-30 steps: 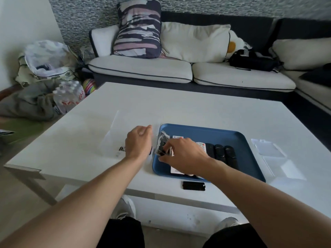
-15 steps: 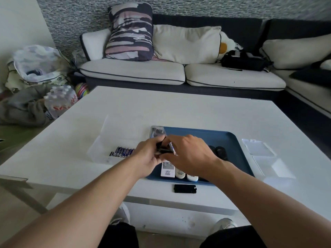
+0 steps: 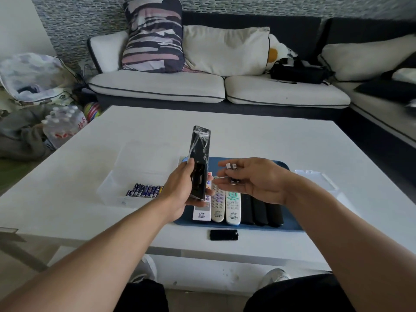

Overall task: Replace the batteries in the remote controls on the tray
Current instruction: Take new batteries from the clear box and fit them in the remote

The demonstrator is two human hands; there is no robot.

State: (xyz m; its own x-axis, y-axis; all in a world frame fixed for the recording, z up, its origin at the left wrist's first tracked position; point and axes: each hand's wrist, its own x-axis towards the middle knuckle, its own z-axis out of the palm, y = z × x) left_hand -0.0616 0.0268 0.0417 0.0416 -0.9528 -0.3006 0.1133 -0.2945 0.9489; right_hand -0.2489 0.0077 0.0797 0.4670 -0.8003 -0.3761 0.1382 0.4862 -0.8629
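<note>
Dark-framed corner sofa with cream seat cushions (image 3: 157,86): running across the upper frame against a grey speckled wall, bearing a striped pink-and-navy pillow (image 3: 154,33) at upper centre-left and a black bag (image 3: 299,72) at upper right.

White square coffee table (image 3: 258,138): filling the centre of the frame.

Shrink-wrapped pack of water bottles (image 3: 63,124): sitting on the floor at middle left, red print too blurred to read.

Clear plastic box (image 3: 144,163): lying on the table left of centre, holding a row of blue-labelled batteries (image 3: 145,190) along its near edge.

Dark blue rectangular plastic tray (image 3: 290,225): resting at centre frame, carrying a row of white and black remote controls (image 3: 233,206) lying side by side; their small logos are illegible.

Left hand (image 3: 180,194): gripping the lower end of a black remote wrapped in clear film (image 3: 200,161), holding it upright above the tray's left end with its back compartment standing open.

Right hand (image 3: 254,180): hovering palm-inward over the tray at centre right, fingers pinching small batteries (image 3: 231,165), details unclear.

Black rectangular battery cover (image 3: 223,234): lying flat on the table just below the tray's near edge.
</note>
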